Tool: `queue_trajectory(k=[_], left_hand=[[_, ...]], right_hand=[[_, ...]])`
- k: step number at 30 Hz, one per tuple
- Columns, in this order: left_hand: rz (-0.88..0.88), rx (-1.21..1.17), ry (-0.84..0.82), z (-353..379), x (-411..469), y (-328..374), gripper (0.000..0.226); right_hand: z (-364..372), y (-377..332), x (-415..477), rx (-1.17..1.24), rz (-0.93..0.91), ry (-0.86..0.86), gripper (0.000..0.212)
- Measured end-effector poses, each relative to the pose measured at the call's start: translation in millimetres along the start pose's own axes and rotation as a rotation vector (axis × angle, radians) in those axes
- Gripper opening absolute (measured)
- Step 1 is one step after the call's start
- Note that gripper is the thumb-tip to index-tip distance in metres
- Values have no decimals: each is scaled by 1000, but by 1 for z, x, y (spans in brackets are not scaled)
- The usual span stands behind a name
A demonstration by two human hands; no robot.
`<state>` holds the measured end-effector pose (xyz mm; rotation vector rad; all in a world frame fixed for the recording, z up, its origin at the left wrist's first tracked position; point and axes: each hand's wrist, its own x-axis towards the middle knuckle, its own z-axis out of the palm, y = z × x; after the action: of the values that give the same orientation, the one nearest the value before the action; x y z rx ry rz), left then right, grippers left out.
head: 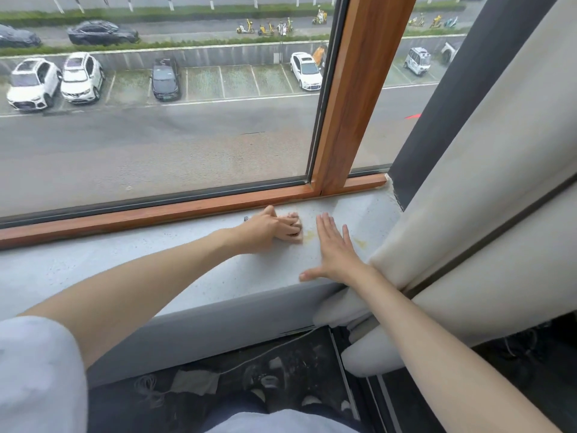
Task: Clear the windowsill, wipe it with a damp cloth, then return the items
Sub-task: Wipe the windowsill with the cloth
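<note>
Head view: the window (pixel 156 135) fills the upper part, its glass set in a reddish wooden frame (pixel 187 210), with a road and parked cars outside. At the right hangs a cream curtain (pixel 484 167), whose folds drop past the right end of the sill. Below the frame runs the windowsill (pixel 125 264), a pale grey, finely speckled slab.

The left hand (pixel 263 228) lies far back on the sill, just beside the frame. Its fingers are curled round a cloth (pixel 299 238) and press it to the surface. The right hand (pixel 335 248) lies flat on the sill just to the right, palm down, with fingers straight and slightly spread and the thumb stretched out sideways.

The cloth is small, pinkish beige and bunched, mostly hidden under the fingers. A yellowish stain (pixel 309 235) marks the sill between the hands, and a second stain (pixel 359 243) lies near the curtain. A tiny dark thing (pixel 246 218) sits by the frame, too small to identify.
</note>
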<state>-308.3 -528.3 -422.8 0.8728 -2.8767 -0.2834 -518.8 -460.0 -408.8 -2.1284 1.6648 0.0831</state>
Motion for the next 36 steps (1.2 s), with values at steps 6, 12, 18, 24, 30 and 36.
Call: queue_trajectory(k=[6,12,18,24,30,36], left_hand=[[-238,34,43,-6,39,4,49],[-108,72,38,5,50,1,43],[-31,3,53,-7,44,-10,32],[-179,148,-28,6,143,27,46],[73,63,127,-7,74,7,30],[-135,196,-57,-7,112,13,35]], right_hand=[[-6,6,-5,30,78,-7,127],[-25,19,3,-51,133,-24,119],[-31,28,8,-47,114,5,116],[-28,46,10,-83,113,7,119],[-31,36,6,-75,85,89,119],[-25,36,2,-32,196,43,121]])
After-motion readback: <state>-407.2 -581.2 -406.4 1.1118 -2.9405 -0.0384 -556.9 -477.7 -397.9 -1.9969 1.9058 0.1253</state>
